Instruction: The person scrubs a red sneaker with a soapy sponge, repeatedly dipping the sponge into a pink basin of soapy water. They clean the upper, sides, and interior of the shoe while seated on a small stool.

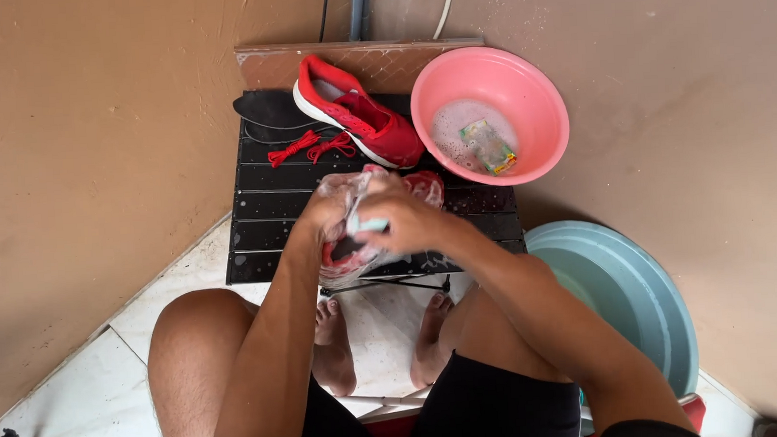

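Walls: tan plaster, two sides meeting in a corner; white tiled floor (69, 386) below.
Blue-green tub (641, 294): low right on the floor, partly hidden by the right arm.
Bench (255, 212): black slatted, wet and flecked with suds, set against the corner.
Pink basin (537, 87): on the bench's far right corner, soapy water inside.
Dry red shoe (361, 113): far end of bench, on its side, just left of the basin.
Soapy red shoe (346, 256): near edge of bench, under both hands, coated in foam.
Insole (263, 110): dark, flat, far left of bench beside the dry shoe.
Red laces (309, 147): two loose bundles, near the dry shoe's toe.
Left hand (330, 208): wrapped around the soapy shoe, gripping it (fingers foamy).
Right hand (406, 222): closed on a small pale-teal scrubber (371, 221), pressed to the shoe.
Package: green-and-yellow rectangular wrapper (489, 145), half sunk in the basin water; print too small to tell.
Risk, shoe: foam likely makes the grip slick; could slide off the near edge.
Risk, basin: overhangs the bench corner; a knock could tip it.
Risk, floor: wet tile by bare feet, slip likely.
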